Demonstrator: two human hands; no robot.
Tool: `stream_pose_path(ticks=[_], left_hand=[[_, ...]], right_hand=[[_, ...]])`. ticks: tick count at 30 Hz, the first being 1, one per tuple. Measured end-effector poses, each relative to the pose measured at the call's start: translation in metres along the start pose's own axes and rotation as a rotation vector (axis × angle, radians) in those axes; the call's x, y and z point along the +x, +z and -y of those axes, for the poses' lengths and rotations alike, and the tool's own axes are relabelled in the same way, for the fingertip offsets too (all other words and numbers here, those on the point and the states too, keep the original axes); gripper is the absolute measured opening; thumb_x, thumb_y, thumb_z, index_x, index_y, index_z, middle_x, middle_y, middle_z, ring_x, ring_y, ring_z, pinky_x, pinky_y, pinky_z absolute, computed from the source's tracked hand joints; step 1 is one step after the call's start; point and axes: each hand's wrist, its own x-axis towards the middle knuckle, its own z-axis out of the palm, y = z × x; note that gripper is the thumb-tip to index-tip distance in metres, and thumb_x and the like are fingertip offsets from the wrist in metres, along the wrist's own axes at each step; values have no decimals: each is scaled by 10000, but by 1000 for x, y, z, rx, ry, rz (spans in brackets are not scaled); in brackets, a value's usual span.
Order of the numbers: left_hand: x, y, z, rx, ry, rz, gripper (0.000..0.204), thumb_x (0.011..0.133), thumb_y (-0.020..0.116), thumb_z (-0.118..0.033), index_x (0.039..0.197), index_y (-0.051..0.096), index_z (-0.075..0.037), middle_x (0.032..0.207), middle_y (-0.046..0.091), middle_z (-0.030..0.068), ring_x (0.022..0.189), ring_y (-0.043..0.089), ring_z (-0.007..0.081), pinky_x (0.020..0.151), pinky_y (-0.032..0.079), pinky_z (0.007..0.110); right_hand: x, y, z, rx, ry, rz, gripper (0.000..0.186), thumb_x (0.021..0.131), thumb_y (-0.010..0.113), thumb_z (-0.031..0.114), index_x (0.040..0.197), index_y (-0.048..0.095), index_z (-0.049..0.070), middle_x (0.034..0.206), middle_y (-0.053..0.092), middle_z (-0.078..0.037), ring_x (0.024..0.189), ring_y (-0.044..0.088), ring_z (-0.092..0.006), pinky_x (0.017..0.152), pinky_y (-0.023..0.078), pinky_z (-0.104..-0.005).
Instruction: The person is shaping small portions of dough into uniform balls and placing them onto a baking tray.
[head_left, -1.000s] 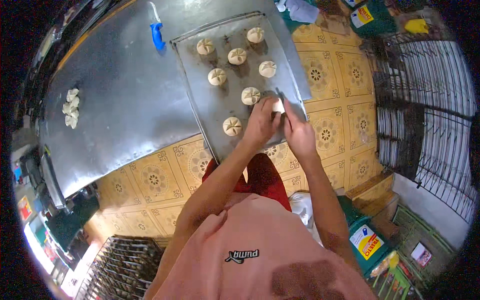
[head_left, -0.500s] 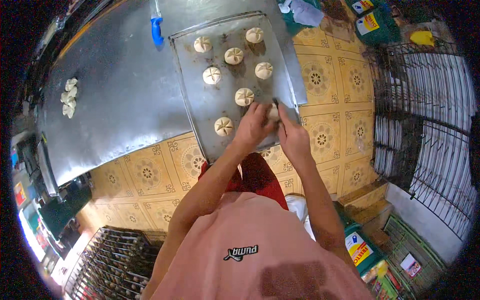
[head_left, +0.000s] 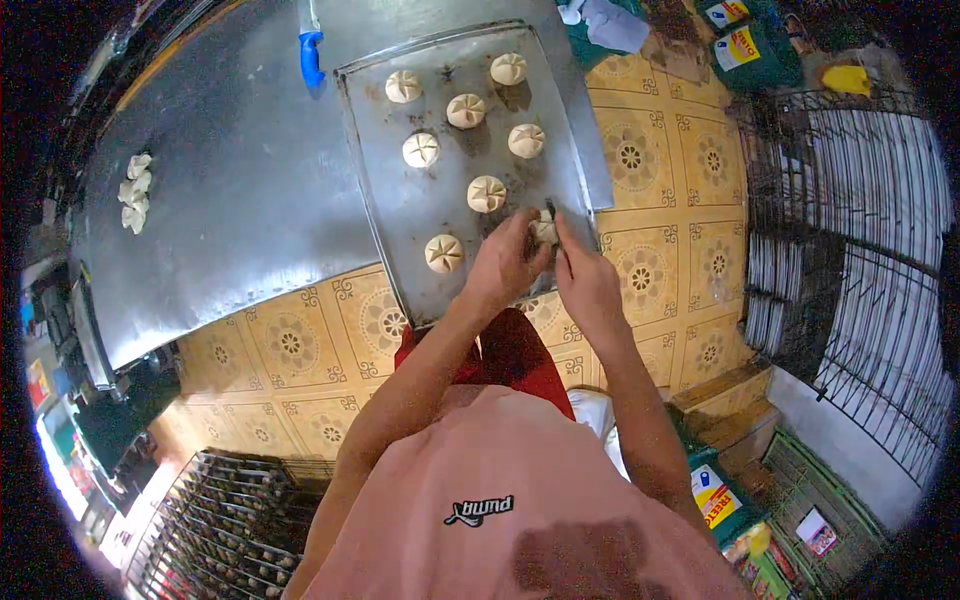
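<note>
A grey metal counter [head_left: 230,200] is gleaming along its near edge. Toward its right end a rectangular metal tray [head_left: 402,205] is lying at a slant, its near part jutting past that edge. Seven pale, star-scored dough rounds [head_left: 466,111] are sitting apart on the tray. Just left of the tray's far corner, a blue-handled knife [head_left: 311,60] is resting, blade pointing away. Far left, whitish dough pieces [head_left: 135,190] are lying clustered.

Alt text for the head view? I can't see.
Left hand and right hand meet at a dough piece, a dark tip beside it, over a metal tray bearing seven scored dough rounds. To its left, a blue-handled knife and pale lumps lie on a metal table.
</note>
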Motion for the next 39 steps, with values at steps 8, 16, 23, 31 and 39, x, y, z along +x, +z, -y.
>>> stream_pose_path(ticks=[8, 16, 23, 31, 39], left_hand=[[-8, -36, -19, 123, -133, 152, 510, 934, 764, -152, 1380, 564, -8, 903, 712, 200, 769, 700, 289, 727, 568, 422], [-97, -134, 21, 328, -25, -241, 603, 967, 685, -124, 1508, 433, -39, 953, 689, 173, 857, 684, 302, 798, 564, 420], [-132, -163, 51, 10, -435, -218, 491, 1022, 604, -147, 1451, 434, 21, 1023, 676, 287, 1027, 679, 412, 843, 547, 540], [-127, -173, 31, 188, -479, -482, 344, 1083, 511, -258, 1228, 560, 50, 936, 674, 315, 906, 659, 501, 803, 517, 549], [-173, -146, 13, 286, -652, -811, 384, 1102, 474, -312, 1041, 629, 35, 860, 660, 261, 791, 644, 418, 743, 495, 506]], right_hand=[[-77, -34, -10, 19, 146, 262, 514, 1009, 612, 146, 1514, 532, 96, 898, 715, -270, 854, 721, -457, 750, 562, -528], [-40, 18, -60, 138, 114, -372, 311, 989, 638, 137, 1267, 635, -3, 906, 701, -217, 812, 683, -361, 760, 535, -467], [-32, 33, -89, 195, 244, -303, 166, 978, 647, 141, 1070, 652, 3, 905, 695, -185, 854, 676, -349, 766, 527, -447], [-69, 29, -48, 213, 162, 5, 260, 987, 676, 217, 1040, 577, -18, 892, 637, -221, 767, 627, -364, 718, 503, -460], [-58, -1, -70, 361, -39, 194, 303, 1035, 630, 267, 1080, 558, -24, 859, 608, -211, 728, 599, -335, 681, 490, -456]])
